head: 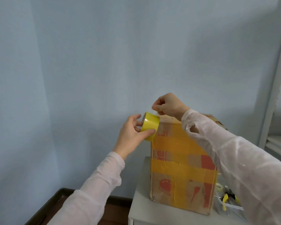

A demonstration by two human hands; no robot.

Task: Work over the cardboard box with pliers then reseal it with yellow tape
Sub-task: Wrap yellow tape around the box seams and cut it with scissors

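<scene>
Beside box [178,161], left hand [131,135] gripping tape [150,125] (raised)

The tape roll [150,125] is bright glossy yellow. The cardboard box [167,181] is plain brown, printed with red-orange characters, a red-orange vertical bar and a round red-orange emblem. Wide bands of yellow tape cross it and turn the cardboard amber. The tabletop [139,207] is pale grey-white. The pliers [225,200] have yellow handles. A small roll [218,186] near them is pale, almost clear. The left sleeve [94,184] is pale pinkish white and the right sleeve [242,159] is thin white. The wall [104,62] is soft light blue, the floor [113,208] dark brown, and the shelf [276,78] whitish grey.
</scene>
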